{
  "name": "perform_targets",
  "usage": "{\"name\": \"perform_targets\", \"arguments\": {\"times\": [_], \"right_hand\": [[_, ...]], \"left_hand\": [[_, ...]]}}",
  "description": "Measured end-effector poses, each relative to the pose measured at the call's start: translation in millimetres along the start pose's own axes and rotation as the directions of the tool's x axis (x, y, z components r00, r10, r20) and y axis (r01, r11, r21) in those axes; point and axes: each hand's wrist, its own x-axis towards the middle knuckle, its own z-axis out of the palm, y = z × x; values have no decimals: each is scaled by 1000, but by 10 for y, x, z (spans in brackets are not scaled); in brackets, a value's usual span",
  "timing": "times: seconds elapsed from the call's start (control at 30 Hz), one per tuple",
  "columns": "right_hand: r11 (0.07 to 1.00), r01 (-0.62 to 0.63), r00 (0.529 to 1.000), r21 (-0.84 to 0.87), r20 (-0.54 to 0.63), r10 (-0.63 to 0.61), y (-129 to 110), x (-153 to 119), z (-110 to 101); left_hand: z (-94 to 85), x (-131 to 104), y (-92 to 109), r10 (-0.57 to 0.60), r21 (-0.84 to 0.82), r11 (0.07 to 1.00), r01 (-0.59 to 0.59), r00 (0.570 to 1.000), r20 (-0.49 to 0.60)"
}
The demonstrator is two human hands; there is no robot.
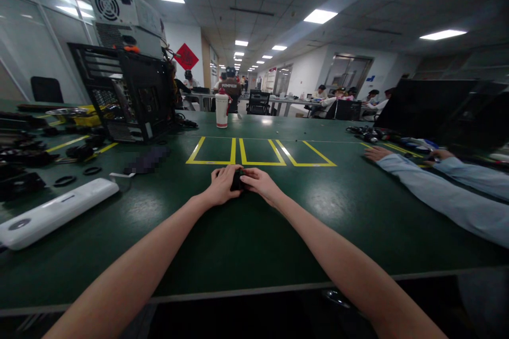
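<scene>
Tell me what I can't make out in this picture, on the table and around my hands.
All in the head view:
Small dark object: its full shape is hidden by your left hand and right hand.
Dark item on the left: blurred by pixelation.
Marking on the white device: too small to read.
Co-worker's nearer sleeve: cut off by the right edge.

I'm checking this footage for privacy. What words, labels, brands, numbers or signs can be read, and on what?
"PUMPKIN": brown top in the background.
White cup: red print, too small.
Red diamond wall sign: dark marking, too blurred.
White device: small dark label, unreadable.
Small dark object in left hand and right hand: no legible text.
</scene>
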Motion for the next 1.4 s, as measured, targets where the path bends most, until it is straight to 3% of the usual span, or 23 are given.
{"name": "perform_targets", "arguments": {"times": [0.2,0.57,0.93,1.13,1.27,1.4], "right_hand": [[988,105,994,-112,30,-102,-17,-53,-41],[999,16,1000,-38,-4,-17,5,-30,-28],[995,77,997,-61,-10,-78,69,5,-70],[966,44,981,-256,-171,-90,99,20,-191],[925,39,985,-377,-143,-100,37,-62,-202],[840,81,993,-536,-32,-116,15,-120,-178]], "left_hand": [[-2,1,-5,-2,-5,1000,2,1000,5],[21,8,-14,4,3,1000,-4,1000,-10],[-14,31,-12,-24,-48,999,25,999,24],[-38,124,-41,-111,-194,973,128,989,100],[-35,159,-78,-163,-325,922,210,973,165],[-12,155,-97,-153,-389,899,201,977,149]]}}
